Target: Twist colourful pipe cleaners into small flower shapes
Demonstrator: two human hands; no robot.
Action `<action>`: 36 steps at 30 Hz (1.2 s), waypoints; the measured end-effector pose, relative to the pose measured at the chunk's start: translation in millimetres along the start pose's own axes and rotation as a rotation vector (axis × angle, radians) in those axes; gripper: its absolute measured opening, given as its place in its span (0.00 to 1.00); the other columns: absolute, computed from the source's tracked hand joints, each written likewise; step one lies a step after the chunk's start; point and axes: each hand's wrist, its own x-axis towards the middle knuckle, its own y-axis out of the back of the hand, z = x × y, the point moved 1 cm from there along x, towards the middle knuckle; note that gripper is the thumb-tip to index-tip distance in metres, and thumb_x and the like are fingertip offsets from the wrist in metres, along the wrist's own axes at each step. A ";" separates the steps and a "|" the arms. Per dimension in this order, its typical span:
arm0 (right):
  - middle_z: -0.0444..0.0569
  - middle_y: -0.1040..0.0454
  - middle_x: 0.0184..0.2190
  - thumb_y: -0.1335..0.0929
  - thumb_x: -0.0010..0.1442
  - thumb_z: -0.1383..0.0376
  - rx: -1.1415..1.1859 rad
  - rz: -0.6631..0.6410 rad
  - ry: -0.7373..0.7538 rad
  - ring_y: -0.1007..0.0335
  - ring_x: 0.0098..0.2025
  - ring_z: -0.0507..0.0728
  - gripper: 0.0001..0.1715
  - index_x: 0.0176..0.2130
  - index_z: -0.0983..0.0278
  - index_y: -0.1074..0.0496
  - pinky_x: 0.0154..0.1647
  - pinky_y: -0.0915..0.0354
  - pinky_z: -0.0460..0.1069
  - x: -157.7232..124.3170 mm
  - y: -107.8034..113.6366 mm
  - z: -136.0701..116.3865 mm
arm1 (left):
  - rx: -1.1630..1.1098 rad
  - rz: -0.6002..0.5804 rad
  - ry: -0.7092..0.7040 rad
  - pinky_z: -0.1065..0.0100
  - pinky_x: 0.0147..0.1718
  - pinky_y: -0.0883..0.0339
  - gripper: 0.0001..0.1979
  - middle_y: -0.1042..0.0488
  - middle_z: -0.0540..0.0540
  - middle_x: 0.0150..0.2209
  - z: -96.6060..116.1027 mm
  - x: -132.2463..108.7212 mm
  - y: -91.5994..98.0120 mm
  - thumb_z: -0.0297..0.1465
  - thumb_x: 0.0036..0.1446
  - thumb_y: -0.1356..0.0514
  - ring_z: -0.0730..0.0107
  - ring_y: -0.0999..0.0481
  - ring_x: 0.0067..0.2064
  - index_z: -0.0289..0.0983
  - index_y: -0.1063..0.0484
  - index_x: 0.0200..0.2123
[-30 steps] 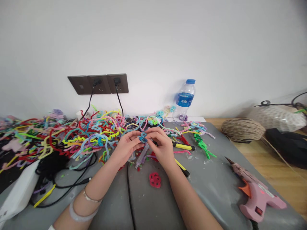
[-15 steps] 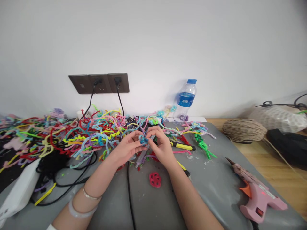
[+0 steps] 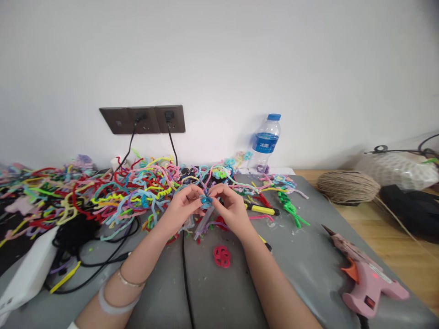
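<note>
Between the fingertips of both hands is a small blue looped pipe-cleaner piece (image 3: 206, 201), held above the table. My left hand (image 3: 183, 206) pinches it from the left, with bent fingers and thumb. From the other side, my right hand (image 3: 229, 206) grips it between thumb and forefinger. The fingers hide part of its shape. Below the hands lies a red pipe-cleaner flower (image 3: 222, 257) on the grey table cover (image 3: 219, 301). A clear glue stick (image 3: 201, 226) rests just beneath the fingers.
A heap of coloured pipe cleaners (image 3: 120, 192) spreads across the back left. A pink hot glue gun (image 3: 372, 283) lies at right, near a twine ball (image 3: 348, 186). A water bottle (image 3: 265, 142) leans by the wall. Yellow cutter (image 3: 262, 209), white power strip (image 3: 29, 265) and black cable (image 3: 185, 278) lie around.
Both hands stay in nearly the same place. The blue piece has turned a little between the fingers, and the fingertips have drawn slightly closer around it.
</note>
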 end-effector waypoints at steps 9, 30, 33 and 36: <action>0.46 0.27 0.32 0.28 0.56 0.59 0.168 -0.069 -0.253 0.33 0.34 0.53 0.10 0.33 0.63 0.28 0.37 0.36 0.48 2.3 3.1 0.8 | 0.231 -0.044 -0.111 0.72 0.30 0.29 0.05 0.29 0.51 0.31 6.2 1.2 7.1 0.30 0.54 0.37 0.75 0.27 0.29 0.35 0.29 0.32; 0.43 0.24 0.26 0.22 0.49 0.64 0.683 -0.342 -0.836 0.26 0.27 0.47 0.13 0.31 0.68 0.26 0.34 0.28 0.43 -6.8 8.2 -6.0 | 0.100 -0.286 0.135 0.76 0.26 0.34 0.09 0.27 0.52 0.25 17.1 -7.0 11.6 0.28 0.49 0.31 0.77 0.27 0.25 0.34 0.29 0.30; 0.43 0.25 0.27 0.21 0.48 0.63 0.663 -0.386 -0.855 0.27 0.27 0.48 0.16 0.34 0.67 0.26 0.34 0.27 0.45 -8.3 3.3 -3.9 | 0.112 -0.264 0.086 0.77 0.24 0.35 0.10 0.28 0.52 0.25 16.0 -6.1 13.8 0.30 0.49 0.30 0.77 0.27 0.25 0.35 0.29 0.29; 0.44 0.25 0.29 0.22 0.49 0.60 0.665 -0.326 -0.808 0.28 0.27 0.47 0.17 0.35 0.66 0.27 0.34 0.28 0.44 -7.6 -0.6 -1.1 | 0.119 -0.209 -0.001 0.75 0.28 0.33 0.09 0.27 0.52 0.29 13.7 -3.4 16.9 0.30 0.50 0.31 0.75 0.26 0.29 0.36 0.28 0.32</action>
